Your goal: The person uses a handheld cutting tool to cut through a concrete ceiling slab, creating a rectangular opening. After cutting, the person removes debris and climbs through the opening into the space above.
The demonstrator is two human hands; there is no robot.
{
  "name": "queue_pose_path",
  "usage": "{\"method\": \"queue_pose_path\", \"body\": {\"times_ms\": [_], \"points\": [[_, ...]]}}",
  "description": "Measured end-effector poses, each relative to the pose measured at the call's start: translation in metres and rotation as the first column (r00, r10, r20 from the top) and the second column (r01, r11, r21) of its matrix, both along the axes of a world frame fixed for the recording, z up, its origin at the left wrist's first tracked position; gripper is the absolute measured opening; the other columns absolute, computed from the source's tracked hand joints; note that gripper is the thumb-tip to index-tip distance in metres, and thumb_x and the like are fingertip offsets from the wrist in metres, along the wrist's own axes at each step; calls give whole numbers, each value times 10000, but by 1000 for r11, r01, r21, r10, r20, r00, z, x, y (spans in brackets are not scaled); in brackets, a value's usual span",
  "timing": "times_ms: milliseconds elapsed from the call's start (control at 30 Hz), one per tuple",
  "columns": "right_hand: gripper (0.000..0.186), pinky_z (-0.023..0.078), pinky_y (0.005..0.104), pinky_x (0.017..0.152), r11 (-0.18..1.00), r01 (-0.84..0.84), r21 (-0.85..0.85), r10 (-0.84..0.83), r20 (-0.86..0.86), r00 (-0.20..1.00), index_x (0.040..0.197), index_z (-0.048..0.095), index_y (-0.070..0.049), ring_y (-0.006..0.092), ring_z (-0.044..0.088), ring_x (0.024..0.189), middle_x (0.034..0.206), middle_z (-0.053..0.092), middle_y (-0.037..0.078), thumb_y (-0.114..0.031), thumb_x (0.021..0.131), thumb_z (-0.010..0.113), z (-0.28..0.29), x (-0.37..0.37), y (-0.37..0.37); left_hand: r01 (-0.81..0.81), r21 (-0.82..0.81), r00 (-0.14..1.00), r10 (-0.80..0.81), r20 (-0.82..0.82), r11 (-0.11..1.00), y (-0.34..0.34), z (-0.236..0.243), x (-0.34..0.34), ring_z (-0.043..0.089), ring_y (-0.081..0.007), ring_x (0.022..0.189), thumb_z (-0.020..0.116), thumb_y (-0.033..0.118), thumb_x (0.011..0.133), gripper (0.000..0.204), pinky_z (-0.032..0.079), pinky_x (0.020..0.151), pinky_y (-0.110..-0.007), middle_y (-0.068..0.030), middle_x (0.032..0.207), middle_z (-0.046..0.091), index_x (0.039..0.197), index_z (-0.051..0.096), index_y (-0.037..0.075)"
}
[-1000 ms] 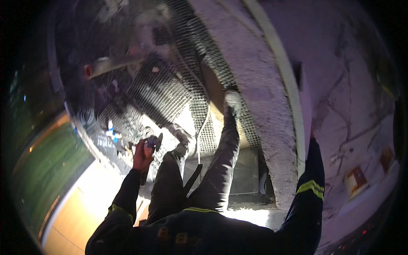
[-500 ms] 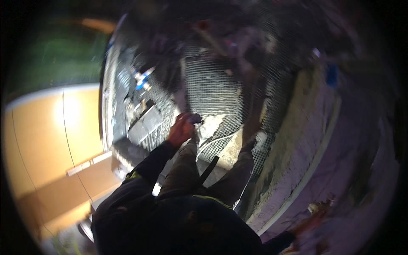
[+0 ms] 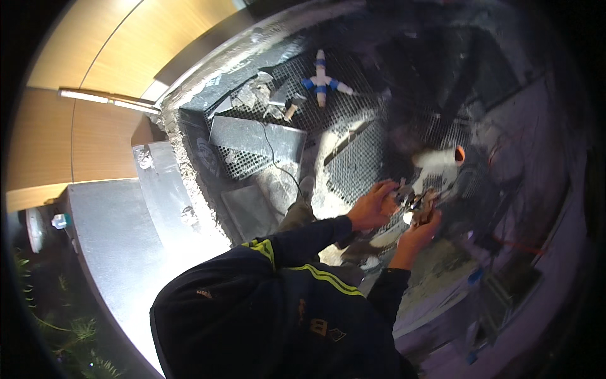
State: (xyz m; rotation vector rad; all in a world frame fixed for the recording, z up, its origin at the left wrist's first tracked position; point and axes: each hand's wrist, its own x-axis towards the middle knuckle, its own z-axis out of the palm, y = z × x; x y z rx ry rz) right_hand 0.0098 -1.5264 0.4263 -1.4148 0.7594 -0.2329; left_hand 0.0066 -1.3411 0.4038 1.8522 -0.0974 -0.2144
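Both my hands are raised close together, right of the middle. My left hand [image 3: 371,208] has its fingers curled at a small dark and shiny object [image 3: 404,197]; its kind does not show. My right hand [image 3: 418,235] is closed round a brownish piece [image 3: 429,203] with a bright white spot at its near end, too small to name. The two held pieces nearly meet, and I cannot tell whether they touch. Just beyond the hands lies a pale pipe-like cylinder [image 3: 435,159] with an orange rim at its right end.
Black grid mesh [image 3: 356,161] covers much of the floor. On it lie a white-and-blue cross-shaped pipe fitting [image 3: 320,81], broken rubble [image 3: 252,95] and a grey slab [image 3: 259,140] with a dark cable [image 3: 273,151] across it. A rough raised edge [image 3: 189,167] and wood panels [image 3: 44,136] stand left.
The view has turned and shifted. My right hand has come from the far lower right to beside my left hand. The fitting and slab now appear further right in the picture.
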Motion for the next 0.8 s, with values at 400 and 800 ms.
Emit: {"method": "queue_pose_path", "body": {"times_ms": [400,800], "points": [[990,307,848,1069,846,-346,405,528,-555,643,1634,383,-200,507,448,1452,1648,440,187,-857,906,519,19,116,90,-197,-130,974,179,-141,972,87,-3,-6,585,-456,1324,840,234,735,1029,533,1057,-503,-213,1541,492,1622,327,131],[350,466,381,981,726,-687,-21,669,-209,714,1294,670,-85,185,580,1103,1196,658,42,-341,1059,621,-175,106,85,-224,132,948,247,-200,966,56,-51,1,527,-485,1375,886,371,775,1057,505,1082,-545,-277,1532,475,1606,316,52]]}}
